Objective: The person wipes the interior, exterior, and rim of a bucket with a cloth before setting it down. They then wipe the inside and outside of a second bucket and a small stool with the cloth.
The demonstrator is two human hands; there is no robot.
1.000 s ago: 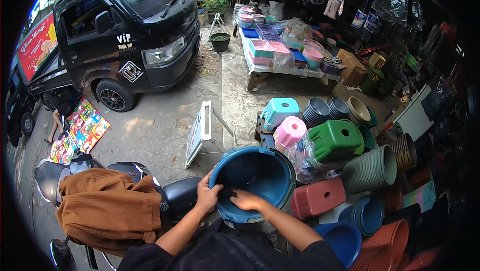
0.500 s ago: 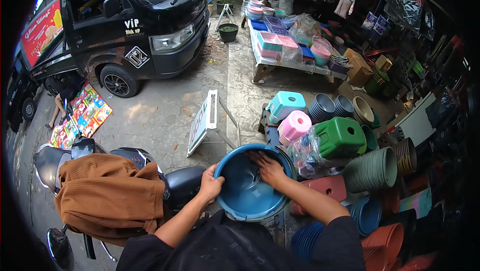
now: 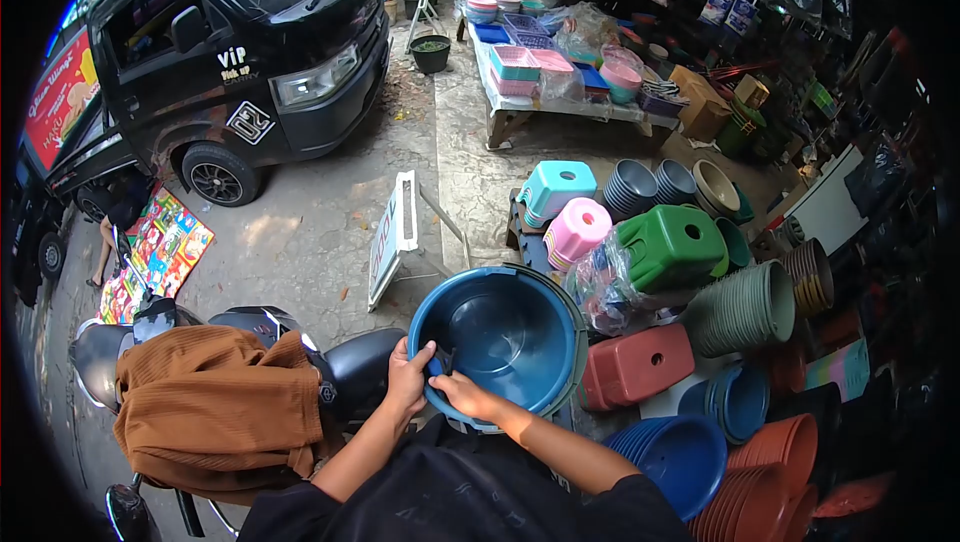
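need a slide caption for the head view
Left hand grips the near rim of a round blue plastic basin, right hand beside it, near stacked plastic stools.

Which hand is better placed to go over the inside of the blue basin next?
Right, probably: the right hand is inside the blue basin at its near wall; the left hand grips the rim, steadying it.

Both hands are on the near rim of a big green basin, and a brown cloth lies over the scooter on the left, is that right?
No: the head view shows the basin is blue, not green. The left hand and right hand are on its near rim, and the brown cloth lies over the scooter on the left.
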